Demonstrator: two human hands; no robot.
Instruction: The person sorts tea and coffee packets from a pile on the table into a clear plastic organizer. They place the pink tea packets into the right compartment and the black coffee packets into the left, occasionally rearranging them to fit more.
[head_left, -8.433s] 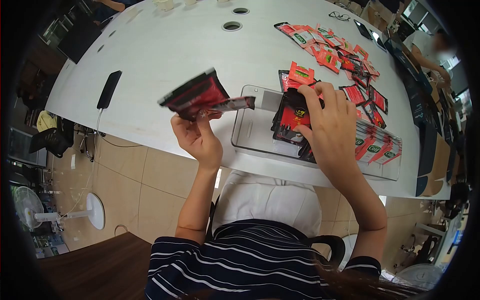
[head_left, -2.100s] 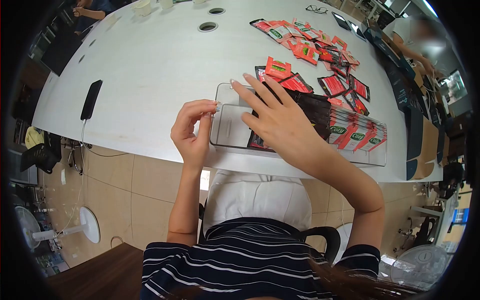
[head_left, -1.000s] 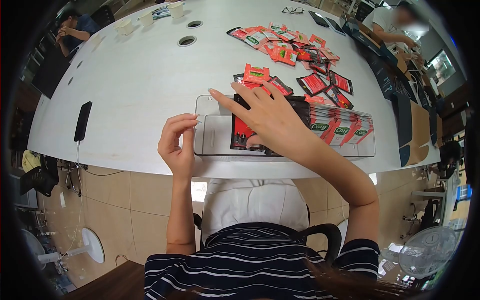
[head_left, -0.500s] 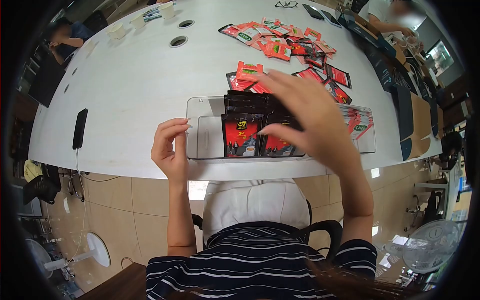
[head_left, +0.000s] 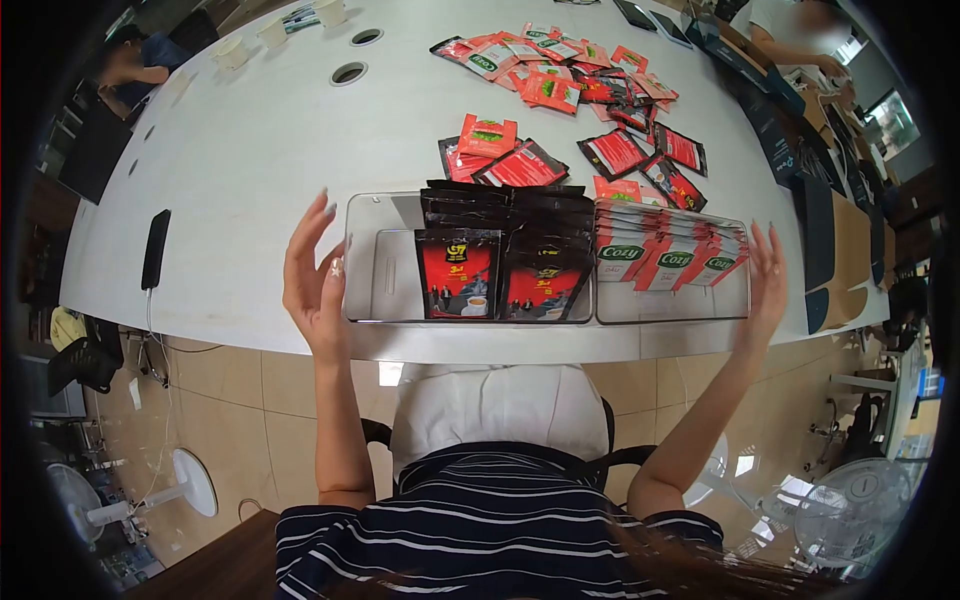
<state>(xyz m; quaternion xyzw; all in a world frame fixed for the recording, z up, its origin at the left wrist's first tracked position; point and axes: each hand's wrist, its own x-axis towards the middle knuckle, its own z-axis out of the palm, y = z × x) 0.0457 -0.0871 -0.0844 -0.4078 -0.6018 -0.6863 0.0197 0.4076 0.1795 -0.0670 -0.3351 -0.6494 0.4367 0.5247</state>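
Two clear plastic trays stand end to end near the front edge of the table. In the left tray (head_left: 385,285) are rows of black-and-red G7 coffee sachets (head_left: 460,275), with bare space at its left end. The right tray (head_left: 670,312) holds pink-and-white Cozy sachets (head_left: 675,258) in upright rows. My left hand (head_left: 318,275) is at the left tray's outer end, its fingers apart and pointing up. At the right tray's outer end, my right hand (head_left: 768,275) rests along the wall with fingers stretched out.
Behind the trays lie loose Cozy and coffee sachets (head_left: 550,90) in a spread pile. A phone (head_left: 156,248) with a cable is at the left. Paper cups (head_left: 231,54) stand far left, cardboard boxes (head_left: 838,250) at the right. Two other people sit across the table.
My right hand has left the coffee sachets for the outer end of the right tray. The left tray sits slightly further left, and my left hand has moved left with its end.
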